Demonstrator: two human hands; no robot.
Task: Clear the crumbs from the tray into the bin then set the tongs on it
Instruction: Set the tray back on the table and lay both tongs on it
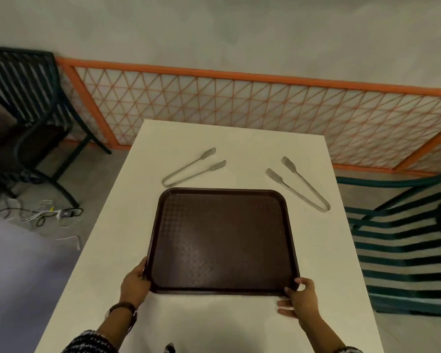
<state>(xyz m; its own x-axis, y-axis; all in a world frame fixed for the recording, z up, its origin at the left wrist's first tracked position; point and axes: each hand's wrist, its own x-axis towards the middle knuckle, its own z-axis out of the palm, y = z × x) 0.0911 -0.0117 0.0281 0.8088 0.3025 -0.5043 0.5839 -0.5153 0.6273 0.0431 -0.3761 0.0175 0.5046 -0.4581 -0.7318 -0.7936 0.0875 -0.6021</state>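
Note:
A dark brown tray (pixel 223 240) lies flat in the middle of the white table (pixel 178 138). I see no crumbs on its textured surface. My left hand (pixel 135 281) grips the tray's near left corner. My right hand (pixel 301 299) holds the near right corner, thumb over the rim. One pair of metal tongs (pixel 192 168) lies beyond the tray's far left corner. A second pair of tongs (pixel 299 184) lies beyond its far right corner. No bin is in view.
A dark metal chair (pixel 33 118) stands at the left, with cables (pixel 41 212) on the floor near it. A teal slatted chair (pixel 402 240) stands close to the table's right edge. An orange lattice panel (pixel 239 108) runs behind the table.

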